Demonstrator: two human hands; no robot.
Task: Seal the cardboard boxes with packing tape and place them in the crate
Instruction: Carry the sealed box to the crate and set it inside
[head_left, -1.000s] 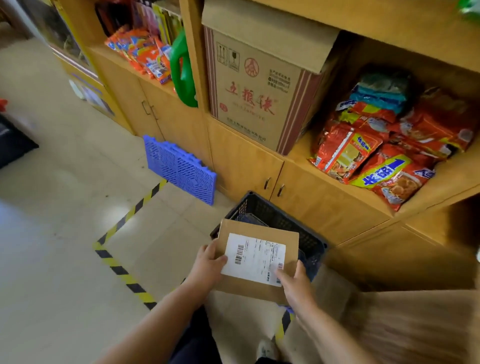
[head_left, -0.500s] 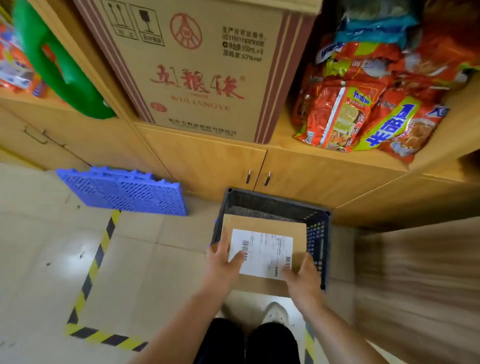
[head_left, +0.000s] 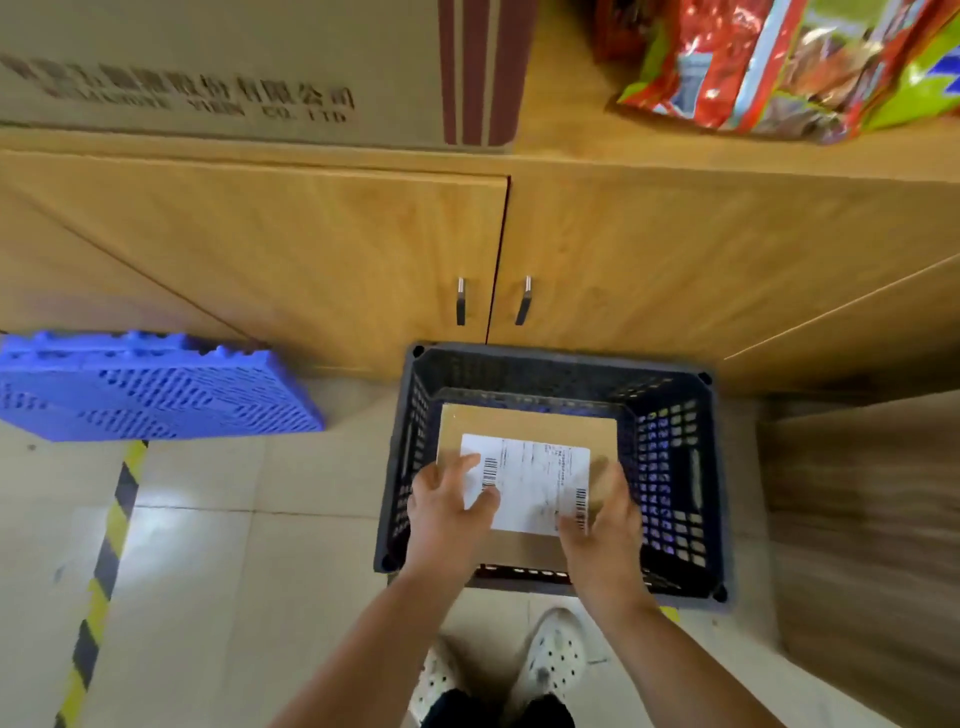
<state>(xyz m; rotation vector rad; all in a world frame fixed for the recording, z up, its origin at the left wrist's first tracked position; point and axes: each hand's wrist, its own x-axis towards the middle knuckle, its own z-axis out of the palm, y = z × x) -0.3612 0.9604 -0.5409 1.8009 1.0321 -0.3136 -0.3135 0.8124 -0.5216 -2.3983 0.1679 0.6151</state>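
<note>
Box: brown cardboard box (head_left: 524, 422) w/ a white paper label (head_left: 535, 480) on top, lying flat, label up. It's down inside the dark crate (head_left: 670, 467), btw its walls, closer to the left wall than the right. Can't tell if it sits on the bottom.
L hand: L hand (head_left: 447, 506) holds the box's left edge. Thumb & one finger lie on top, on the label's left end by a barcode (head_left: 489, 473). Other fingers bend down the side.
R hand: R hand (head_left: 597, 519) holds the box's right near corner. Thumb is on top at the label's right end. Fingers wrap the right side.
Box vs hands: box is btw both hands & sticks out past them, away from the person.
Crate: on the floor (head_left: 234, 571), right in front of the cupboard doors (head_left: 311, 249), below their 2 handles (head_left: 460, 301).
Shoes: white shoes (head_left: 550, 660) w/ holes, just behind the crate.
Left side: blue plastic grid panel (head_left: 150, 387) at the cupboard's foot. Yellow-black tape (head_left: 104, 561) on the floor near it.
Up top: shelf (head_left: 571, 140) w/ a big carton (head_left: 234, 67) & red-green snack bags (head_left: 779, 62).
</note>
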